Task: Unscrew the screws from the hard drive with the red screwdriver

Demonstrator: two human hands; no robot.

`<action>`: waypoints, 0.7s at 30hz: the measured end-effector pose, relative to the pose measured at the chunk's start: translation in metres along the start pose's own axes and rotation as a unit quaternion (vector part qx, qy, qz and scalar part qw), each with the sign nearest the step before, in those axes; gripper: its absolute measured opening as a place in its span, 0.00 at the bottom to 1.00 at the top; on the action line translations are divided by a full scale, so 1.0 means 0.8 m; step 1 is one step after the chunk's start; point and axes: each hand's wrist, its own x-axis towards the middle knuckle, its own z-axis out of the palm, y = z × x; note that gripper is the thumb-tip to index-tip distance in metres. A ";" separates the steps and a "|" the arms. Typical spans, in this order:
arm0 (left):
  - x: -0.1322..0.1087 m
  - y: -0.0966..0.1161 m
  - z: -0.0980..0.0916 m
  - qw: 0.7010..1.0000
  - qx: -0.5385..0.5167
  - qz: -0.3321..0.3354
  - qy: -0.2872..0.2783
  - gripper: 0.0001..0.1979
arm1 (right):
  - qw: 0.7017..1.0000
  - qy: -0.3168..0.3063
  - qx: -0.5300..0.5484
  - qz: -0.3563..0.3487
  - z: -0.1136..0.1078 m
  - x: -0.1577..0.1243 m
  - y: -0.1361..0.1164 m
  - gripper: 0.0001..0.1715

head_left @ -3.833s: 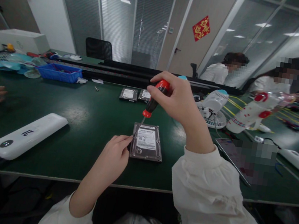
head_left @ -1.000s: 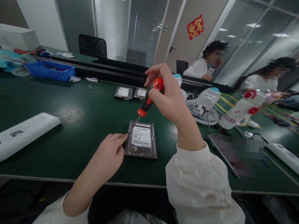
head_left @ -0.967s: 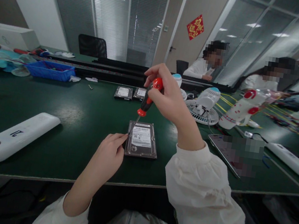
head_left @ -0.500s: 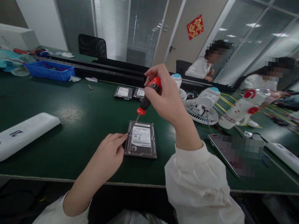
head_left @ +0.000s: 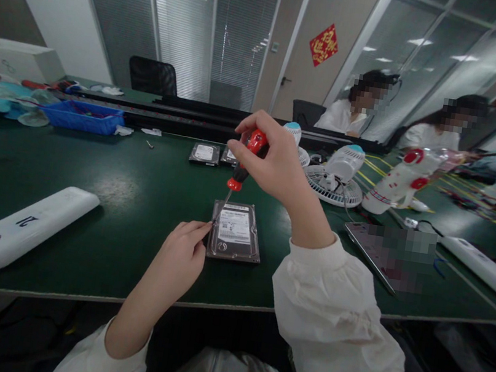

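A hard drive (head_left: 237, 234) with a white label lies flat on the green table (head_left: 126, 255) in front of me. My right hand (head_left: 265, 151) is raised above it, its fingers round the red and black handle of a screwdriver (head_left: 236, 179). The screwdriver slants down, its tip at the drive's left edge. Beside that edge, the fingertips of my left hand (head_left: 185, 248) are pressed together near the tip; whatever lies between them is too small to name.
Two more drives, one of them (head_left: 205, 154) nearer the left, lie farther back. A blue tray (head_left: 83, 117) and a white device (head_left: 27, 227) are left. Rightward are a white fan (head_left: 341, 169), a bottle (head_left: 392, 186) and a tablet-like slab (head_left: 371, 254). People sit beyond.
My right hand's fingers have shifted round the screwdriver handle, opening somewhat at the top. My left hand and the drive have stayed put. A person in the background has moved slightly right.
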 end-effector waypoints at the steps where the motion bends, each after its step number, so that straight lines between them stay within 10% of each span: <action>1: 0.000 0.000 0.000 1.000 0.000 0.000 0.000 0.23 | 1.000 0.002 0.002 -0.003 0.000 0.000 0.000 0.05; 21: 0.001 -0.001 0.000 1.000 -0.001 -0.003 -0.001 0.22 | 1.000 -0.009 0.025 0.002 -0.001 -0.001 -0.001 0.08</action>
